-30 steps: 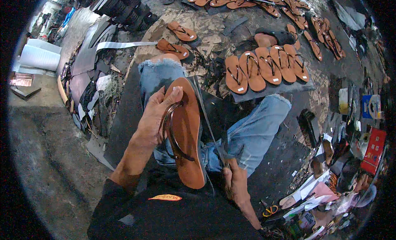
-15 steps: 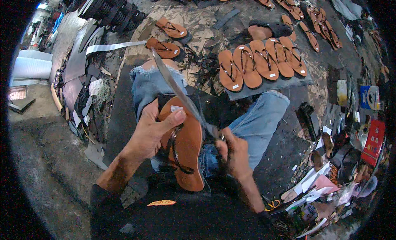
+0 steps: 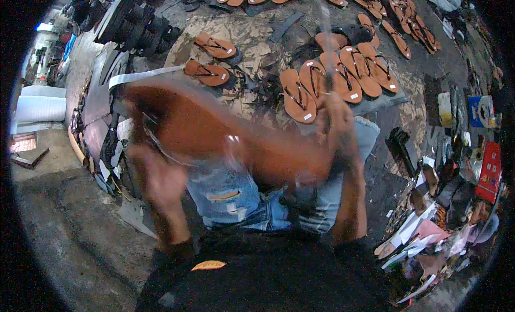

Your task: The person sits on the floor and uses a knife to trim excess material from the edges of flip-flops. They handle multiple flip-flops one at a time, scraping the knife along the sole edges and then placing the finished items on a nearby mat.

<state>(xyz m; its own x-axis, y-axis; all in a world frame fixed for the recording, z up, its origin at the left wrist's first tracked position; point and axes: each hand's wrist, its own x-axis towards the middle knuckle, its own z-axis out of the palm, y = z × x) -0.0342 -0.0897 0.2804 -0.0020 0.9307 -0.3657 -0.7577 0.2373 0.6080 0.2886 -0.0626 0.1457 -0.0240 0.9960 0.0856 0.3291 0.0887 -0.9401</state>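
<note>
My right hand (image 3: pixel 338 119) is closed round the handle of a long knife, raised over the right knee. The blade (image 3: pixel 325 35) points up and away, smeared by motion, in front of a row of brown flip-flops (image 3: pixel 298 94). My left hand (image 3: pixel 158 175) is low at the left beside the lap, its fingers too blurred to read. Across the lap runs a broad brown smear (image 3: pixel 214 129) that looks like my bare lower leg, below torn blue jeans (image 3: pixel 220 186). The flip-flop that was in my left hand cannot be made out.
Two flip-flops (image 3: pixel 206 73) lie ahead on the left. More flip-flops (image 3: pixel 418 25) are spread at the far right. Dark stacked soles (image 3: pixel 137 25) stand far left. Scraps (image 3: pixel 413 231) and a red box (image 3: pixel 489 172) crowd the right side. A white roll (image 3: pixel 43 108) is at the left.
My right hand has lifted the knife up and to the right. My left hand has moved left and away from the chest. The flip-flop and dark sheet over the lap no longer show; my legs have shifted.
</note>
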